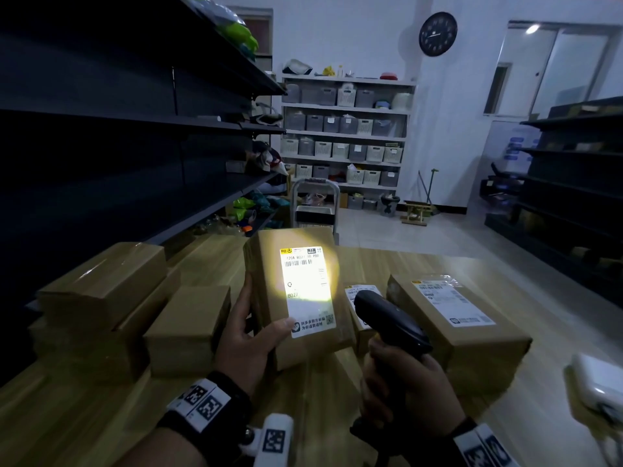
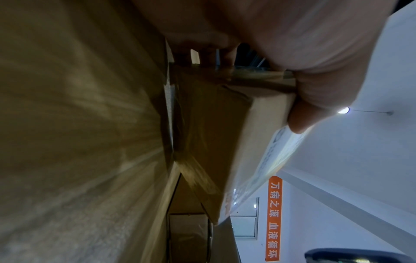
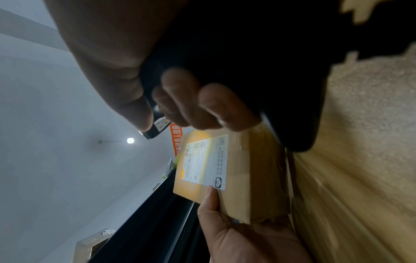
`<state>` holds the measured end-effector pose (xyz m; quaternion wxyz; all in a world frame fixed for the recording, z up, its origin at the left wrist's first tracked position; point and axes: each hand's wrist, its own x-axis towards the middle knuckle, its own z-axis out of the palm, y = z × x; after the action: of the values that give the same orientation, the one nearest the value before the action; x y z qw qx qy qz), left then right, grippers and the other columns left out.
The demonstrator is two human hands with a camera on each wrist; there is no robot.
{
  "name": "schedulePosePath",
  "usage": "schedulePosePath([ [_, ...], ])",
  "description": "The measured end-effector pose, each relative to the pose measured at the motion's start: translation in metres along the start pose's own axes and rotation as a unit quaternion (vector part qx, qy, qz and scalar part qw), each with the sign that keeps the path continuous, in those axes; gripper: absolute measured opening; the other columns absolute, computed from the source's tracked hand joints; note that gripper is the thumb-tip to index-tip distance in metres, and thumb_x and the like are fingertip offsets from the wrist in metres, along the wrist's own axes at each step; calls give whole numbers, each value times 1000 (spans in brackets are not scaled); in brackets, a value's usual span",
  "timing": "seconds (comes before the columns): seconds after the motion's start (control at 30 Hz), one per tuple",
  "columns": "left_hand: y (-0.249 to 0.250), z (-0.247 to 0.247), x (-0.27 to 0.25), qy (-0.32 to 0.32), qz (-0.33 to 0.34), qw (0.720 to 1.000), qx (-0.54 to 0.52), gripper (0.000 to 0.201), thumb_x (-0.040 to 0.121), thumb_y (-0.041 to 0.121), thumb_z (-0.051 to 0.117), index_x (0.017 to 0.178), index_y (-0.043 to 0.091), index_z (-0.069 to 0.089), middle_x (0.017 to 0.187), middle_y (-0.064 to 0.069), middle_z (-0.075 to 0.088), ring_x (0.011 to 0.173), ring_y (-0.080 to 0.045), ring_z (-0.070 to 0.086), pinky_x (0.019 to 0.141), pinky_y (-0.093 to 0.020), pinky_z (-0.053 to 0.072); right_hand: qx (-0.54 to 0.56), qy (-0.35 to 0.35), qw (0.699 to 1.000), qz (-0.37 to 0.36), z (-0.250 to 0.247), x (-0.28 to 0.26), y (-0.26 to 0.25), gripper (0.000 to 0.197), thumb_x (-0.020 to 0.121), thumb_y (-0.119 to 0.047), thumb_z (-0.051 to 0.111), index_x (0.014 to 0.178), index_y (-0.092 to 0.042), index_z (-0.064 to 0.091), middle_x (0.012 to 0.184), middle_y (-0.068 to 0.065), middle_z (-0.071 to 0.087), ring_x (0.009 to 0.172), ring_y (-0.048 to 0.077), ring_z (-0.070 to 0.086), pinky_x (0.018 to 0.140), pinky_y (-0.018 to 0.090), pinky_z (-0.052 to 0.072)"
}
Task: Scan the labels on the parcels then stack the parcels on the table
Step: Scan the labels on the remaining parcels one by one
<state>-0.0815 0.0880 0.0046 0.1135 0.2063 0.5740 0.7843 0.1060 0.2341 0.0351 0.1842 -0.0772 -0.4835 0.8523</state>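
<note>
Parcel [image 1: 296, 298] is held tilted above the table [image 1: 371, 257] by the left hand [image 1: 249, 338], thumb on its lit label [image 1: 308, 289]. Right hand [image 1: 408, 396], just beside, grips a black scanner [image 1: 391, 321] aimed at the label.

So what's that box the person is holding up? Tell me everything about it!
The box is plain brown cardboard, sealed with clear tape, and tipped up so its top faces the person. A white label with a barcode, a small square code and printed writing is stuck on top, glowing bright in the light from the black scanner. The left hand holds its near end, thumb on the label's bottom corner. The right hand grips the scanner. Other boxes lie on the wooden table around it.
</note>
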Motion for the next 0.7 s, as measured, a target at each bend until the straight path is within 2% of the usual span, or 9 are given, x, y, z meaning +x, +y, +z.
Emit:
schedulePosePath([
  [0.17,0,-1,0,-12,7,1000,3,107,49,45,95,140,73,46,144,6,70,124,-22,72,94,-43,64,-3,-1,1000,-11,1,-1,1,56,49,-33,104,74,-7,62,57,13,34,34,20,38,41,28,35],
  [0.27,-1,-2,0,-16,7,1000,9,107,61,33,99,146,69,45,145,6,70,123,-21,73,90,-39,65,-5,-8,1000,-10,0,-1,1,56,49,-34,105,73,-7,63,56,14,35,33,21,39,42,29,36],
  [0.33,-3,-2,1,-13,8,1000,14,102,63,32,99,140,72,47,143,7,71,122,-21,73,88,-37,65,-9,-9,1000,-8,0,-1,0,58,47,-36,106,73,-8,62,56,14,36,34,21,40,42,29,36],
  [0.4,-3,-3,2,-10,7,1000,16,97,54,41,97,130,80,51,141,8,73,122,-22,74,93,-44,66,-13,-9,1000,-5,1,-1,0,61,44,-36,107,74,-8,62,55,14,37,34,21,40,42,29,37],
  [0.5,-2,-2,2,-11,14,1000,21,92,53,42,96,123,85,54,137,10,76,123,-23,74,99,-53,64,-13,-2,1000,-2,1,0,0,64,43,-35,107,76,-5,61,55,14,37,33,22,40,40,28,37],
  [0.6,-2,-2,2,-14,23,999,21,92,57,38,96,122,86,52,130,15,79,121,-20,75,97,-51,65,-11,2,1000,-3,-1,2,3,52,55,-27,100,74,-3,58,56,14,36,33,22,39,40,28,37],
  [0.7,-2,-1,1,-19,33,999,15,91,68,25,98,124,81,52,124,20,80,117,-15,77,89,-40,68,-16,-9,1000,-6,-1,1,3,37,66,-25,90,77,-4,61,58,15,35,34,22,39,41,28,36],
])
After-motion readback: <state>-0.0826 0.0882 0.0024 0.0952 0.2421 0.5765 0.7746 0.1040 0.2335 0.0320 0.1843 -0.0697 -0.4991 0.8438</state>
